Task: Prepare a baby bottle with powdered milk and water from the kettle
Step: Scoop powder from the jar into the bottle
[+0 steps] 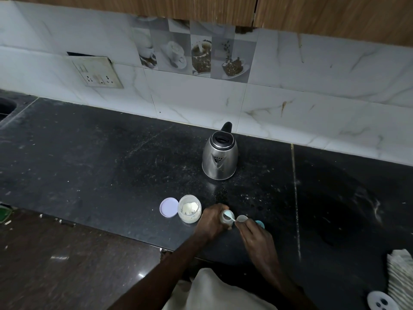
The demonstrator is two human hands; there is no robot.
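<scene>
My left hand is wrapped around a small clear baby bottle standing on the black counter. My right hand pinches the handle of a light blue scoop, whose bowl rests over the bottle's open mouth. An open clear jar of white milk powder stands just left of my left hand, its lilac lid lying flat beside it. A steel kettle with a black lid and handle stands farther back. A clear cap and a teal bottle part lie behind my right hand.
The black counter meets a white tiled wall at the back, with a socket plate on the left. A stack of folded cloth and a white round object lie at the bottom right. A sink edge shows at far left.
</scene>
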